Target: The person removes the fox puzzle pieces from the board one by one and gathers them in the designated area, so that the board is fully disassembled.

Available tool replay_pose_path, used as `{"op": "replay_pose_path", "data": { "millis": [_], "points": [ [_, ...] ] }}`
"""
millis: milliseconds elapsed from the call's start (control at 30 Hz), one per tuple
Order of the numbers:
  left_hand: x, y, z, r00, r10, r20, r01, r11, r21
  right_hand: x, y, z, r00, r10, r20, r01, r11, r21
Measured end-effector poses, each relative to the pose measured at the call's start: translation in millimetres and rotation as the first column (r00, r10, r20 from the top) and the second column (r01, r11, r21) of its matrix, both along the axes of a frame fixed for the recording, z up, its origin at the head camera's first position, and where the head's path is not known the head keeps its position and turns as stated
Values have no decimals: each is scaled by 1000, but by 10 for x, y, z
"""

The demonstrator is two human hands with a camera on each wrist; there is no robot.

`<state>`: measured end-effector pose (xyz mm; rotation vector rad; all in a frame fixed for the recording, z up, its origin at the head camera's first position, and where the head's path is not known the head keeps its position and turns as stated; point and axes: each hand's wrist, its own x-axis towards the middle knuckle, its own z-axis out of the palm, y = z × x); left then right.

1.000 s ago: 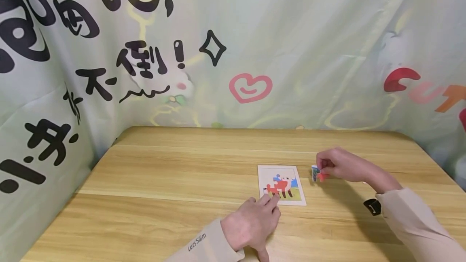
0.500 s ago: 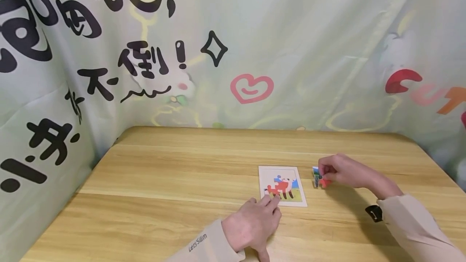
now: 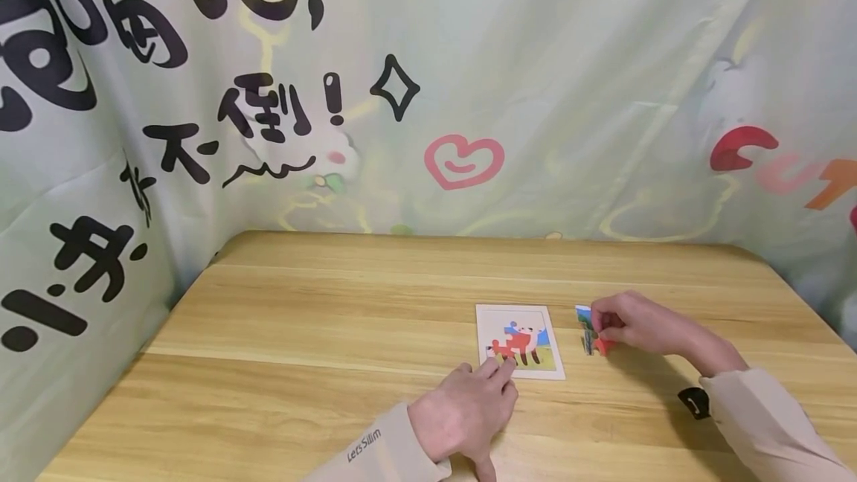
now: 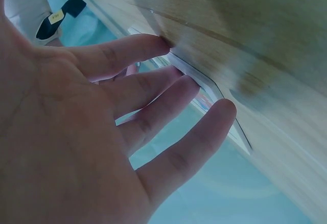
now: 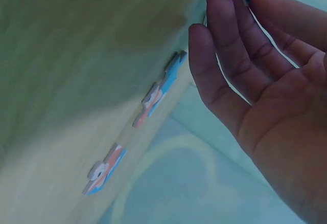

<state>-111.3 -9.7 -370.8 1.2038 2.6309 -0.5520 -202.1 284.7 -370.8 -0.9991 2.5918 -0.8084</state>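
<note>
A white-framed jigsaw board point(image 3: 557, 372) lies on the table, partly filled with a red-and-white animal picture. My left hand point(image 3: 463, 409) rests its fingertips at the board's near edge, with the fingers point(image 4: 179, 157) extended in the left wrist view. To the right of the board, my right hand point(image 3: 636, 322) pinches a red puzzle piece point(image 3: 605, 346) between thumb and fingertips, low over the table. A blue-and-green puzzle piece point(image 3: 583, 314) shows just left of those fingers. Part of the held piece is hidden by the fingers.
In the right wrist view, loose puzzle pieces lie on the table, including a red-and-blue one point(image 5: 158, 93) and another point(image 5: 104, 170) apart from it. The wooden table point(image 3: 301, 318) meets a printed curtain point(image 3: 535, 95) at the back and left.
My right hand has shifted slightly right and nearer, carrying the red puzzle piece. More of the blue-and-green piece now shows beside it. My left hand stays on the board's edge.
</note>
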Motion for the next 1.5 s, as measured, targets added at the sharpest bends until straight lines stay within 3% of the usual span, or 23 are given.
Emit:
{"op": "replay_pose_path", "data": {
  "millis": [400, 667, 1500],
  "points": [
    [-3, -7, 7, 1000, 2, 7, -2, 1000, 15, -14, -21, 39, 999, -25, -24, 26, 1000, 18],
    [-17, -1, 8, 1000, 6, 30, -7, 1000, 19, -77, -99, 111, 999, 14, -48, -14, 1000, 3],
    [-10, 14, -12, 1000, 12, 6, -12, 1000, -16, -165, -582, 125, 996, 69, -56, -69, 998, -7]
  ]
}}
